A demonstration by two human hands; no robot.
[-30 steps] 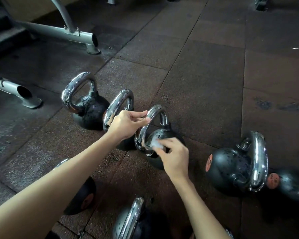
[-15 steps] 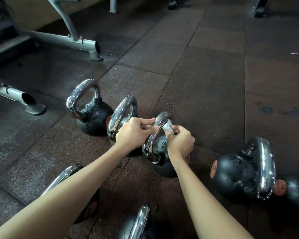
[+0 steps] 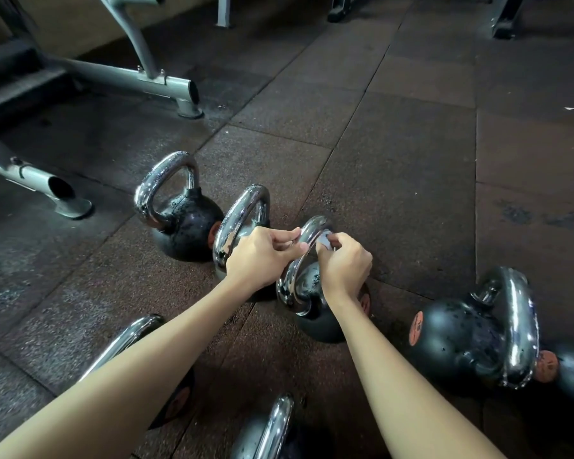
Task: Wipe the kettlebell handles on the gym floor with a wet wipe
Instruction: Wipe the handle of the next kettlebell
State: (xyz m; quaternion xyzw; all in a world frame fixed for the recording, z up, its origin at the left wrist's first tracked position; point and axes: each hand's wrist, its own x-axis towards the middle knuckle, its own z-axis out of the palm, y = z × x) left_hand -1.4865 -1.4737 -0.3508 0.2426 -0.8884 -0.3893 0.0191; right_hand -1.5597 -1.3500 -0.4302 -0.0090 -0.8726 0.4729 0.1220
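Step in hand: I'm on the third kettlebell handle (image 3: 287, 286) in the row, working near the top of its chrome arc.
Wet wipe: the wet wipe (image 3: 323, 238) is a small pale wad on the right side of the arc's top, trapped between the chrome and my right fingertips.
Right hand: my right hand (image 3: 345, 266) has its fingers curled in tight, pinching the wet wipe onto the handle. Most of the wipe is hidden under them.
Left hand: my left hand (image 3: 262, 256) has its fingers wrapped round the left side of the same arc, steadying it. It holds nothing else.
Done so far: hard to call. The far-left kettlebell (image 3: 186, 226) and the second kettlebell (image 3: 242, 213) both show drops beading on their handles, which may mean they've been wiped. I can't be sure.
Left to do: by my reckoning, the lower legs of this handle. Then the tipped kettlebell (image 3: 461, 342) on the right and the two chrome handles near the bottom edge (image 3: 272, 429).
Setting: everything sits on the rubber gym floor (image 3: 395, 193).
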